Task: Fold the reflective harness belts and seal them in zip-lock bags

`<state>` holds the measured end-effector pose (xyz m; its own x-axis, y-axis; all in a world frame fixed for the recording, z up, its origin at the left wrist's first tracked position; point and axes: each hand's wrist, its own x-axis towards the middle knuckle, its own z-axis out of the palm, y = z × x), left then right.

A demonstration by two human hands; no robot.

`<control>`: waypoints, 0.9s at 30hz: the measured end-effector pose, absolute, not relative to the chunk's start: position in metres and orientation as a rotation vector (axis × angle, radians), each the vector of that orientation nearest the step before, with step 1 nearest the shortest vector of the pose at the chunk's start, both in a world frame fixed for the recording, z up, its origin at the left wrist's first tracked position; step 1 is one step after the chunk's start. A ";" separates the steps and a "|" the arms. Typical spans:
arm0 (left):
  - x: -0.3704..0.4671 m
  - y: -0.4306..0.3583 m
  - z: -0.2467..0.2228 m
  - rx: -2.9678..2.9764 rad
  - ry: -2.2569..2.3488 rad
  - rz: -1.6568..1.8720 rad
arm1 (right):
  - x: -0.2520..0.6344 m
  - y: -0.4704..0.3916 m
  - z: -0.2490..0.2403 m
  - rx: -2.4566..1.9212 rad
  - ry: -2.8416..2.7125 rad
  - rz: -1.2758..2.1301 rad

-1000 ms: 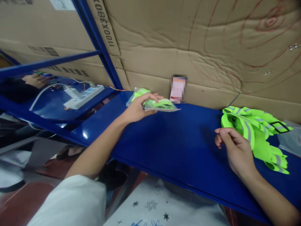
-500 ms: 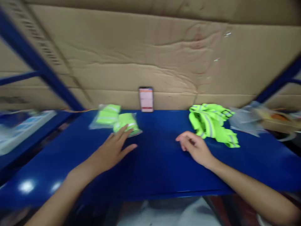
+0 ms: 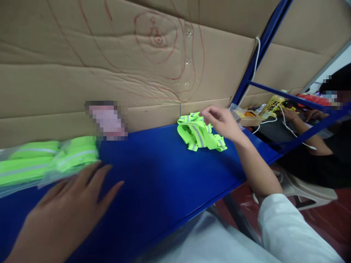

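My left hand is open with its fingers spread, at the near edge of two clear plastic bags. Folded neon yellow-green fabric with grey reflective strips fills the left bag and the right bag. Whether the fingertips touch the plastic I cannot tell. On the right, my right hand hovers over a crumpled neon piece of reflective-striped fabric, partly covering it. Its fingers are loosely bent, and nothing shows in them.
Against the cardboard wall leans a phone at the back of the blue table. Past a blue frame post are a small cardboard box, a yellow bottle, cables and another person's arm.
The view has swung right and tilted. My right hand has moved from in front of the loose fabric to over it. My left hand stays by the bags, fingers spread.
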<state>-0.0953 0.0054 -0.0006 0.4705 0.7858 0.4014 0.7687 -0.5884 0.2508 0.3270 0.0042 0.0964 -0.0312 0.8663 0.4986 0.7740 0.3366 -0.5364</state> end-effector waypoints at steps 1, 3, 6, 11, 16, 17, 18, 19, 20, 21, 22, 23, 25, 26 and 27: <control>-0.082 -0.004 0.000 2.741 1.522 0.723 | 0.339 0.009 0.092 -1.600 -1.788 0.094; -0.058 -0.017 -0.001 2.888 1.441 0.637 | 0.353 0.017 0.074 -1.872 -1.781 0.072; -0.036 -0.017 -0.010 2.907 1.259 0.614 | 0.357 0.024 0.046 -1.966 -1.785 0.115; -0.043 0.007 -0.019 2.565 1.289 0.684 | 0.356 0.033 0.043 -1.819 -1.661 0.047; -0.044 0.007 -0.012 2.080 1.088 0.643 | 0.326 0.020 0.051 -1.566 -1.621 0.138; -0.041 0.004 -0.012 1.978 1.022 0.633 | 0.312 0.012 0.049 -1.485 -1.666 0.184; -0.037 0.001 -0.014 1.908 0.977 0.639 | 0.297 0.004 0.046 -1.412 -1.716 0.217; -0.034 -0.002 -0.017 1.887 0.953 0.670 | 0.281 -0.006 0.041 -1.322 -1.797 0.266; -0.031 -0.005 -0.020 1.917 0.941 0.722 | 0.266 -0.015 0.036 -1.153 -1.928 0.333; -0.029 -0.006 -0.025 1.987 0.938 0.775 | 0.252 -0.024 0.030 -0.990 -2.110 0.398; -0.028 -0.007 -0.030 2.078 0.928 0.810 | 0.240 -0.032 0.024 -0.819 -2.322 0.420; -0.029 -0.006 -0.034 2.172 0.910 0.816 | 0.230 -0.038 0.018 -0.658 -2.522 0.382; -0.034 -0.002 -0.038 2.320 0.878 0.749 | 0.217 -0.044 0.006 -0.442 -2.800 0.172; -0.037 0.000 -0.039 2.370 0.874 0.699 | 0.214 -0.045 0.002 -0.389 -2.850 0.047; -0.039 0.003 -0.037 2.402 0.877 0.677 | 0.213 -0.045 -0.002 -0.368 -2.850 -0.053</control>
